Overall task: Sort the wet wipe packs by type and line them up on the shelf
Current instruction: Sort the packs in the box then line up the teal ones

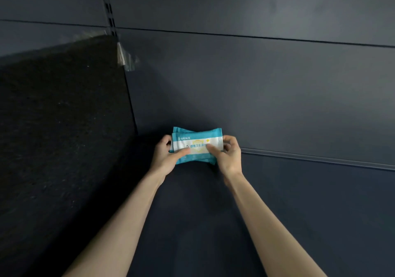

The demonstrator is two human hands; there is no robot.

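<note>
Both hands on it! The stack of wet wipe packs (197,141) lies between them, long axis running left to right, parallel to the back panel (277,95) of the shelf (310,212) and right up near it. The left hand (167,157) grips one short end, the right hand (230,156) the other, fingers (228,141) clamped round the stack, thumbs on top. Neither hand is nearer.

My left hand (165,157) and my right hand (229,157) are both bare, with the fingers, knuckles and backs uncovered. My left forearm (128,212) and right forearm (267,212) are bare too. They look long and slim, widening steadily from narrow wrists toward the lower edge of the view. A wrist bone shows faintly on the right in the dim light. My nails are too small and blurred to make out.
</note>
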